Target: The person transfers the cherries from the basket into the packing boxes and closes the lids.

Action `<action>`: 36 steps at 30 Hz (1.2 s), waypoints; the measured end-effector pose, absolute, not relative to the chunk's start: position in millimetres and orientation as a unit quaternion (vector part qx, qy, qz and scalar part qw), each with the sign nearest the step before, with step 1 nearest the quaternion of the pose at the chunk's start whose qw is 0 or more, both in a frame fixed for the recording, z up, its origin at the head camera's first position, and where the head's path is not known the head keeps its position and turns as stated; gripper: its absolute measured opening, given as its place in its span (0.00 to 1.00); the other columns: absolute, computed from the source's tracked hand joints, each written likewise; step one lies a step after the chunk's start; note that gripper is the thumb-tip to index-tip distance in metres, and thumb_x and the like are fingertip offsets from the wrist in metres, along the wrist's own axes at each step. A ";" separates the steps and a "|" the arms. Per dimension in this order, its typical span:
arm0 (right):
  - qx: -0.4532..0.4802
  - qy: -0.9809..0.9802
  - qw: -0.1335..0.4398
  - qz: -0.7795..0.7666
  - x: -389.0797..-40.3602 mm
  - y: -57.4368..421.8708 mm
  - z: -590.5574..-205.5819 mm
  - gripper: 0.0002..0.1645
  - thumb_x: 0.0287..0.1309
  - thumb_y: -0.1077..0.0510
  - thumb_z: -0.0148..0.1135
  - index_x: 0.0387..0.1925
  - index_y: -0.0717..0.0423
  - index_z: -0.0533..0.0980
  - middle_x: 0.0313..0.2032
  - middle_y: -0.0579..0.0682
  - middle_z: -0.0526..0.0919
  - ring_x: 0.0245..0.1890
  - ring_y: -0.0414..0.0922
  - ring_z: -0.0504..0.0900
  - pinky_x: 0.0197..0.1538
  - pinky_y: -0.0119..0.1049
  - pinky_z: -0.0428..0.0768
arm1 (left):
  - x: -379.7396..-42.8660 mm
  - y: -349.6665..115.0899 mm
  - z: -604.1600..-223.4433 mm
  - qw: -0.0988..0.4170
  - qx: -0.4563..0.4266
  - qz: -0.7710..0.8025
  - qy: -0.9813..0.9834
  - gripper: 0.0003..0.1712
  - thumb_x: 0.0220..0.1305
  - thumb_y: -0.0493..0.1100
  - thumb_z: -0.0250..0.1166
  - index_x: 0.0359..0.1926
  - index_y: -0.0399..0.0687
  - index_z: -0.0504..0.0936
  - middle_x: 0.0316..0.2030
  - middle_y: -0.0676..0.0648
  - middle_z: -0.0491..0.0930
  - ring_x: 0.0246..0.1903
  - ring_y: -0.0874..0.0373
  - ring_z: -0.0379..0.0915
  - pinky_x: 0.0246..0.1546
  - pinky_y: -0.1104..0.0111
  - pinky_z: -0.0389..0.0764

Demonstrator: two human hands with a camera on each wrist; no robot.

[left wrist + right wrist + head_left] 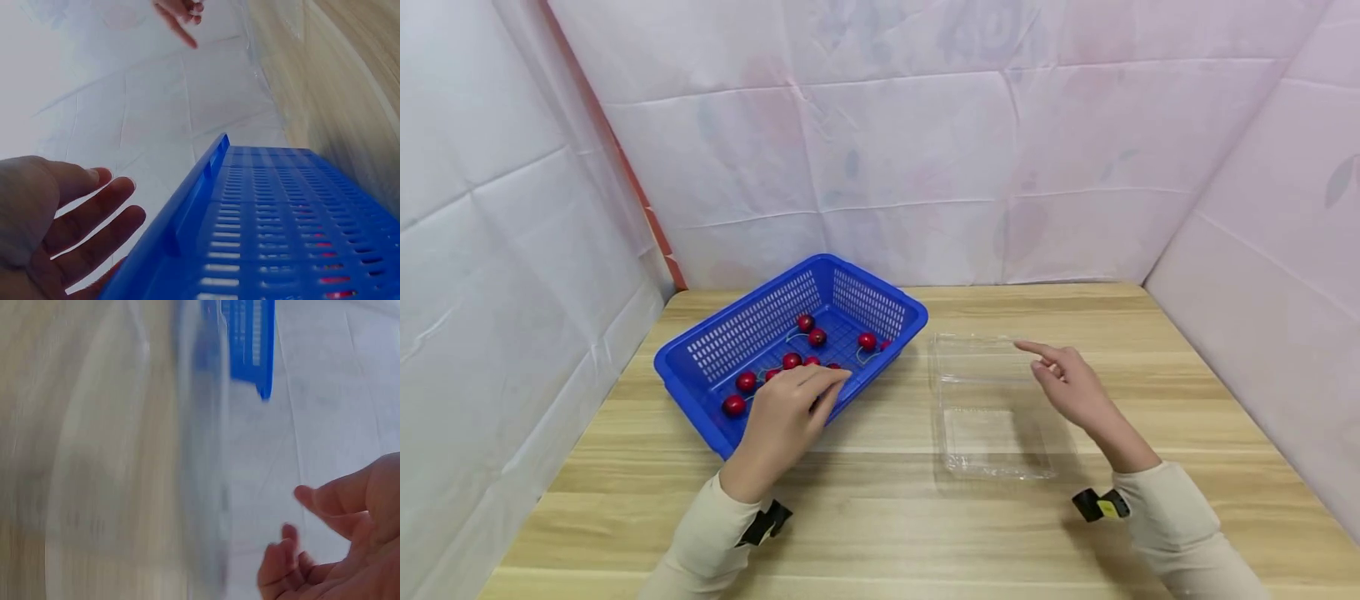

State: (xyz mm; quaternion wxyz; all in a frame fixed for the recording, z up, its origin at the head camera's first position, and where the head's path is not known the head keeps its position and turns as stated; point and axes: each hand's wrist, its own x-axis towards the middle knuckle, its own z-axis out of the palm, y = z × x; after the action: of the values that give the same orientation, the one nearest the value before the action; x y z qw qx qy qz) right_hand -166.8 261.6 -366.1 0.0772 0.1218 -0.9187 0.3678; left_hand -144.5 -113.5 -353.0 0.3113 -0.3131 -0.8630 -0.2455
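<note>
Where my pale sleeves (707,533) come in over the wooden table (880,525), each hand has its own place to work. My left hand (786,417) hangs at the basket's near side, fingers loosely bent and grasping nothing; whether one brushes the rim I can't tell. My right hand (1071,387) is released too, index finger out and the others folded softly, above the clear container (992,473). That container sits right of centre, I judge for my right hand's easy reach, its long axis running straight away from me. Left of it, the blue basket (739,308) slants, long axis from near left to far right, its walls probably keeping the round red cherries (792,361) from rolling off. Thin stems point various ways. A pale sheet (910,158) hangs behind.
</note>
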 end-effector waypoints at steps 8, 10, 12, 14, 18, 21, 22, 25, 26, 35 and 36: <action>0.095 -0.927 -0.048 0.359 -170.8 299.8 -379.7 0.25 0.71 0.64 0.42 0.65 0.72 0.60 0.30 0.61 0.73 0.22 0.44 0.72 0.25 0.36 0.72 | -141.2 -127.3 -354.0 0.314 -0.257 -0.235 -0.883 0.10 0.57 0.39 0.70 0.42 0.49 0.87 0.35 0.50 0.86 0.34 0.57 0.83 0.33 0.65 0.83; 0.073 -0.913 -0.111 0.387 -168.6 302.6 -381.4 0.29 0.73 0.59 0.42 0.69 0.69 0.54 0.41 0.67 0.70 0.30 0.50 0.72 0.30 0.40 0.74 | -140.7 -129.6 -354.7 0.311 -0.249 -0.237 -0.886 0.10 0.57 0.39 0.70 0.42 0.49 0.87 0.35 0.50 0.86 0.33 0.56 0.83 0.32 0.65 0.83; 0.062 -0.896 -0.147 0.415 -166.8 304.4 -382.5 0.31 0.74 0.57 0.42 0.71 0.66 0.50 0.43 0.66 0.68 0.36 0.51 0.72 0.32 0.41 0.74 | -140.5 -130.6 -354.8 0.307 -0.246 -0.238 -0.888 0.10 0.58 0.39 0.69 0.42 0.49 0.87 0.34 0.50 0.86 0.33 0.57 0.82 0.31 0.65 0.83; 0.058 -0.882 -0.158 0.439 -165.7 305.7 -383.1 0.32 0.73 0.59 0.43 0.72 0.63 0.49 0.41 0.64 0.67 0.32 0.48 0.69 0.30 0.39 0.72 | -140.5 -130.9 -354.9 0.304 -0.247 -0.240 -0.888 0.10 0.57 0.39 0.70 0.42 0.49 0.86 0.34 0.50 0.85 0.32 0.57 0.82 0.30 0.65 0.82; 0.067 -0.876 -0.152 0.453 -163.3 307.9 -384.1 0.32 0.72 0.60 0.46 0.72 0.63 0.51 0.42 0.63 0.68 0.31 0.45 0.70 0.30 0.37 0.73 | -140.4 -130.8 -355.2 0.302 -0.247 -0.238 -0.889 0.10 0.57 0.40 0.70 0.42 0.49 0.87 0.35 0.50 0.86 0.32 0.57 0.82 0.30 0.66 0.82; 0.075 -0.874 -0.146 0.457 -162.6 308.0 -385.6 0.32 0.71 0.62 0.48 0.71 0.64 0.52 0.41 0.63 0.69 0.28 0.44 0.70 0.29 0.37 0.74 | -140.4 -131.0 -355.2 0.303 -0.246 -0.237 -0.890 0.10 0.56 0.40 0.71 0.41 0.49 0.87 0.35 0.50 0.86 0.32 0.57 0.83 0.30 0.66 0.83; 0.077 -0.873 -0.144 0.459 -162.6 307.9 -386.3 0.32 0.70 0.62 0.48 0.71 0.65 0.52 0.41 0.63 0.69 0.28 0.44 0.70 0.29 0.37 0.74 | -140.4 -131.1 -355.1 0.302 -0.246 -0.237 -0.890 0.10 0.57 0.40 0.71 0.41 0.49 0.87 0.35 0.50 0.86 0.32 0.57 0.83 0.30 0.66 0.83; 0.079 -0.873 -0.137 0.462 -163.0 308.0 -388.9 0.31 0.70 0.63 0.48 0.70 0.67 0.53 0.38 0.61 0.70 0.26 0.43 0.70 0.29 0.37 0.74 | -140.7 -131.2 -354.8 0.301 -0.246 -0.236 -0.891 0.10 0.57 0.40 0.70 0.41 0.50 0.87 0.34 0.50 0.86 0.31 0.57 0.82 0.30 0.66 0.83; 0.079 -0.873 -0.135 0.462 -163.1 308.1 -389.8 0.31 0.70 0.63 0.48 0.70 0.68 0.54 0.37 0.60 0.70 0.26 0.42 0.69 0.29 0.37 0.74 | -140.7 -131.3 -354.4 0.300 -0.246 -0.236 -0.891 0.10 0.57 0.40 0.70 0.41 0.50 0.87 0.34 0.50 0.86 0.32 0.57 0.83 0.31 0.66 0.83; 0.074 -0.874 -0.128 0.463 -162.9 307.5 -393.1 0.29 0.70 0.62 0.49 0.67 0.72 0.57 0.33 0.58 0.70 0.26 0.41 0.69 0.29 0.36 0.74 | -140.8 -136.4 -342.9 0.306 -0.268 -0.230 -0.884 0.08 0.58 0.41 0.69 0.39 0.47 0.87 0.32 0.50 0.85 0.29 0.57 0.82 0.26 0.67 0.81; 0.073 -0.874 -0.128 0.462 -162.8 307.2 -393.0 0.29 0.70 0.62 0.49 0.67 0.72 0.58 0.32 0.57 0.70 0.26 0.41 0.69 0.29 0.36 0.74 | -142.0 -138.0 -339.7 0.308 -0.275 -0.229 -0.881 0.08 0.58 0.41 0.69 0.39 0.46 0.87 0.32 0.50 0.85 0.28 0.58 0.82 0.25 0.67 0.81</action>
State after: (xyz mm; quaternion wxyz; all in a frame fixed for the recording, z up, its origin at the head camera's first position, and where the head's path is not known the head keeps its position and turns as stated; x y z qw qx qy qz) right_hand -162.8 307.2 -393.0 -0.1280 0.0731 -0.8744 0.4622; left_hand -142.0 -138.0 -339.7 0.3079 -0.2753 -0.8813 -0.2295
